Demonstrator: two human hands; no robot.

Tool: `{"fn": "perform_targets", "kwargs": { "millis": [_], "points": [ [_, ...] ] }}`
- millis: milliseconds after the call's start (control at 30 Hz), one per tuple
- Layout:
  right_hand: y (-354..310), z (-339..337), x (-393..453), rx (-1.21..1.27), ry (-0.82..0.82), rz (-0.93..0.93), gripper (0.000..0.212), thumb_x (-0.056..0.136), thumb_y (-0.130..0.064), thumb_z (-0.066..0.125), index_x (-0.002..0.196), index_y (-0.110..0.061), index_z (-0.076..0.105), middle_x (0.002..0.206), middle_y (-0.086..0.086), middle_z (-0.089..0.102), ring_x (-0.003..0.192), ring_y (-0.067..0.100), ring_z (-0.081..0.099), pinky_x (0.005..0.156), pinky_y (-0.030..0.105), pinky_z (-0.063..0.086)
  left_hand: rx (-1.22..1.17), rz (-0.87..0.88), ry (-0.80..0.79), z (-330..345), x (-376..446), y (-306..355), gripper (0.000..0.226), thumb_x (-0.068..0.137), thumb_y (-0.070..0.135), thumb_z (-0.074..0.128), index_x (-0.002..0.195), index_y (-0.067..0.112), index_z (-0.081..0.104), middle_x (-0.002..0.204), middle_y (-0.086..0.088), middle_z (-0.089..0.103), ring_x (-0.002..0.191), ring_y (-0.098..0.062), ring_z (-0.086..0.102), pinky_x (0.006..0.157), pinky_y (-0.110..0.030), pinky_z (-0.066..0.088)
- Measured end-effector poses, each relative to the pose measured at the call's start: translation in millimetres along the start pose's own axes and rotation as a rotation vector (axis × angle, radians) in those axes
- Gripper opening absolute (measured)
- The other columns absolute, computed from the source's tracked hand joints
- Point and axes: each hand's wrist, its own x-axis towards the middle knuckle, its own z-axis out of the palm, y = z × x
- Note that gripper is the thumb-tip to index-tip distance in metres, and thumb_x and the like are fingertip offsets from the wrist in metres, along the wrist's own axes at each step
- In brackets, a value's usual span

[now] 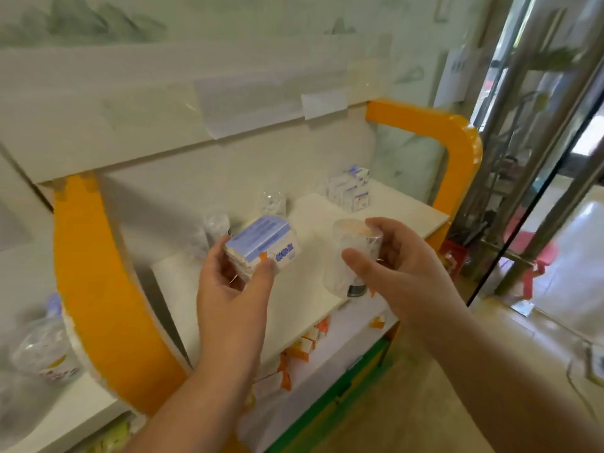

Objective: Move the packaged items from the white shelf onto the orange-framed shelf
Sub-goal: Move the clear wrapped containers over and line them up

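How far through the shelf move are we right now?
Done: a stack of small boxes and clear packs already sit on the orange-framed shelf. In hand: the left hand holds a blue-and-white pack, the right hand a clear tub. Left: setting both down; the white shelf's remaining stock isn't clearly visible.

An orange-framed shelf (457, 148) is seen with a white board (310, 302) set inside its frame. At the back right of the board a cluster of small white and blue boxes (351, 189) is stood. Nearer the back wall, two clear plastic containers (274, 201) are placed apart from each other. On a lower level, orange and white packets (304, 348) are laid in a row.
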Motion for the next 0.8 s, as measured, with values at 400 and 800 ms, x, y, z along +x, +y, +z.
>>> {"fn": "perform_targets", "kwargs": {
  "millis": [400, 800],
  "points": [
    [45.9, 39.5, 126.5, -0.061, -0.245, 0.007, 0.054, 0.078, -0.027, 0.082, 0.125, -0.03, 0.056, 0.104, -0.013, 0.069, 0.081, -0.004, 0.069, 0.065, 0.014, 0.054, 0.064, -0.001, 0.308, 25.7, 57.7, -25.4, 0.048, 0.081, 0.019, 0.074, 0.121, 0.039, 0.056, 0.113, 0.011, 0.07, 0.103, -0.006, 0.066, 0.094, -0.035, 0.052],
    [83.4, 153.0, 216.3, -0.101, -0.73, -0.152, 0.05, 0.071, -0.014, 0.086, 0.096, -0.047, 0.058, 0.101, -0.013, 0.064, 0.095, 0.016, 0.067, 0.073, 0.041, 0.062, 0.226, -0.005, 0.545, 15.8, 74.8, -19.5, 0.053, 0.086, 0.013, 0.07, 0.135, 0.025, 0.052, 0.116, 0.006, 0.07, 0.105, -0.006, 0.066, 0.084, -0.022, 0.054]
  ]
}}
